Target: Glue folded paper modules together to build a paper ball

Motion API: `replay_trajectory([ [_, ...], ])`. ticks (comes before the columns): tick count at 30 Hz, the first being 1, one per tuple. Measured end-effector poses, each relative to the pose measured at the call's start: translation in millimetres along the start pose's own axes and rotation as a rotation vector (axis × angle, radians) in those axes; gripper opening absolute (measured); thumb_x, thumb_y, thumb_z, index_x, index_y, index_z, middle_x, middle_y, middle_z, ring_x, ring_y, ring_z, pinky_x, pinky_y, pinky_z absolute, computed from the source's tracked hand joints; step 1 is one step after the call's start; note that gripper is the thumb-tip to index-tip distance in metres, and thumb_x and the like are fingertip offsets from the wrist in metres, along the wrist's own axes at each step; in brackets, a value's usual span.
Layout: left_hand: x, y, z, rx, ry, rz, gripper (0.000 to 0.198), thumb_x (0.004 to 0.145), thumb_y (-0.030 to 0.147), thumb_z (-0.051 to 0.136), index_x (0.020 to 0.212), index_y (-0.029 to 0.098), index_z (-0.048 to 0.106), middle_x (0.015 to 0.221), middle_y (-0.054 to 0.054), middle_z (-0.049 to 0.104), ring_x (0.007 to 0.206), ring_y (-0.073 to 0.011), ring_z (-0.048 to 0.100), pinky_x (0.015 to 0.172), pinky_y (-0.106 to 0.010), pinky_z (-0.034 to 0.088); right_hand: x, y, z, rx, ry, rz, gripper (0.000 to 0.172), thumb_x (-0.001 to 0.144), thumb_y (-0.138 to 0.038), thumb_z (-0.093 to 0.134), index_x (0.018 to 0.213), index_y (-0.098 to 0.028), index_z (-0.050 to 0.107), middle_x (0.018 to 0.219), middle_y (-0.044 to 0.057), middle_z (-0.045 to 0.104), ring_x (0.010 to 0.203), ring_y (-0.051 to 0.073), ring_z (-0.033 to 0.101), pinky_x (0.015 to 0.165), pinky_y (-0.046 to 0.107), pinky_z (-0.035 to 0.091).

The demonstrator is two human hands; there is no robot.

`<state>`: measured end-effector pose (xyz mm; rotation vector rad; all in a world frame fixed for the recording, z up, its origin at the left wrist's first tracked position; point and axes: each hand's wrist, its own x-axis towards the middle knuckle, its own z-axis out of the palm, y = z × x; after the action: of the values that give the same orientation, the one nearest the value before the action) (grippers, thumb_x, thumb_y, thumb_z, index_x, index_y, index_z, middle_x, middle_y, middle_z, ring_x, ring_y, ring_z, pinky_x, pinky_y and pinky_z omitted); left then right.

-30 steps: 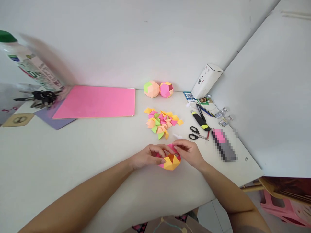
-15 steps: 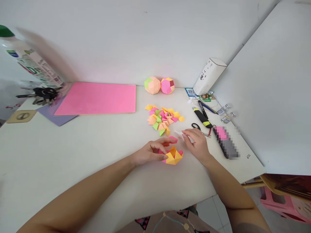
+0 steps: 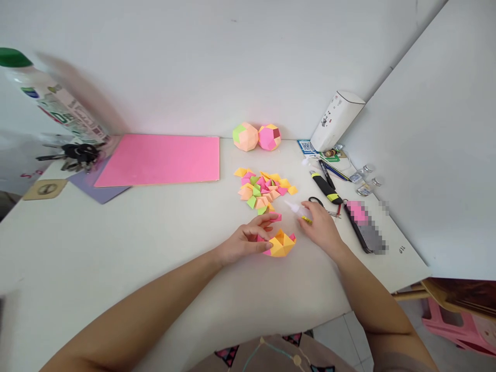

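My left hand (image 3: 245,242) is closed on a partly built paper ball (image 3: 282,245), yellow and pink, with an open, jagged top. A small pink folded paper piece (image 3: 276,217) is at the same hand's outstretched fingertips. To the right, my right hand (image 3: 322,227) holds a small translucent glue bottle (image 3: 302,211) low over the table, its thin white nozzle pointing up and left. Just beyond both hands lies a pile of folded paper pieces (image 3: 265,189) in pink, yellow, green and peach. Part of the ball is hidden behind my left fingers.
Two finished paper balls, one peach and green (image 3: 245,137), one pink (image 3: 269,137), stand by the wall. A pink board (image 3: 163,160) lies left, near keys (image 3: 79,154) and a bottle (image 3: 65,106). Scissors (image 3: 315,200), a utility knife (image 3: 325,187) and a white box (image 3: 337,120) are right.
My right hand has drawn slightly right and down with the glue bottle, and more of the bottle shows. My left hand keeps the ball and the pink piece. The view has shifted slightly.
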<state>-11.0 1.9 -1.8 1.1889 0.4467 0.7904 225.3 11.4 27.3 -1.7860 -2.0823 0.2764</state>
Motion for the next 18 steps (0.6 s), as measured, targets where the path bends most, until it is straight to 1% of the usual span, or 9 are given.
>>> replay_trajectory([
  [3, 0.3, -0.8, -0.2, -0.004, 0.014, 0.003, 0.003, 0.074, 0.024, 0.068, 0.075, 0.024, 0.072, 0.142, 0.001, 0.036, 0.134, -0.0226, 0.028, 0.112, -0.043, 0.021, -0.8, -3.5, -9.1, 0.304, 0.108, 0.057, 0.033, 0.072, -0.032, 0.066, 0.101, -0.021, 0.055, 0.103, 0.007, 0.062, 0.092, 0.024, 0.060, 0.082, 0.040, 0.048],
  [6, 0.5, 0.1, 0.3, -0.009, 0.018, -0.006, 0.003, 0.074, 0.025, 0.069, 0.075, 0.024, 0.071, 0.142, 0.001, 0.035, 0.134, -0.0232, 0.029, 0.112, -0.043, 0.021, -4.1, -8.7, -18.4, 0.553, 0.140, 0.023, 0.032, 0.072, -0.036, 0.069, 0.097, -0.023, 0.054, 0.102, 0.006, 0.061, 0.093, 0.021, 0.060, 0.082, 0.036, 0.049],
  [8, 0.4, 0.9, 1.0, -0.012, 0.018, -0.011, 0.003, 0.074, 0.025, 0.069, 0.075, 0.024, 0.071, 0.143, 0.001, 0.034, 0.134, -0.0235, 0.029, 0.112, -0.043, 0.021, -5.7, -11.2, -21.7, 0.648, 0.144, -0.016, 0.032, 0.072, -0.034, 0.069, 0.097, -0.023, 0.052, 0.103, 0.006, 0.060, 0.093, 0.020, 0.059, 0.081, 0.035, 0.049],
  [10, 0.1, 1.3, 1.6, -0.012, 0.025, -0.011, 0.003, 0.073, 0.025, 0.069, 0.074, 0.023, 0.071, 0.143, 0.001, 0.034, 0.134, -0.0234, 0.029, 0.112, -0.042, 0.021, -6.2, -12.4, -22.6, 0.666, 0.134, -0.058, 0.032, 0.071, -0.032, 0.070, 0.095, -0.024, 0.051, 0.103, 0.006, 0.059, 0.092, 0.020, 0.059, 0.079, 0.034, 0.049],
  [13, -0.3, 0.7, 1.9, -0.007, 0.034, -0.015, 0.003, 0.073, 0.026, 0.069, 0.074, 0.023, 0.071, 0.143, 0.000, 0.034, 0.133, -0.0236, 0.030, 0.112, -0.042, 0.021, -5.5, -12.9, -21.9, 0.611, 0.125, -0.097, 0.028, 0.071, -0.032, 0.071, 0.092, -0.023, 0.054, 0.100, 0.005, 0.057, 0.093, 0.020, 0.057, 0.078, 0.033, 0.048],
  [18, -0.2, 0.2, 1.1, -0.003, 0.031, -0.018, 0.004, 0.073, 0.026, 0.069, 0.075, 0.023, 0.071, 0.143, 0.000, 0.034, 0.132, -0.0240, 0.032, 0.112, -0.043, 0.022, -6.0, -14.7, -21.0, 0.618, 0.190, -0.036, 0.030, 0.072, -0.038, 0.069, 0.094, -0.025, 0.054, 0.095, 0.004, 0.059, 0.087, 0.020, 0.057, 0.071, 0.032, 0.049],
])
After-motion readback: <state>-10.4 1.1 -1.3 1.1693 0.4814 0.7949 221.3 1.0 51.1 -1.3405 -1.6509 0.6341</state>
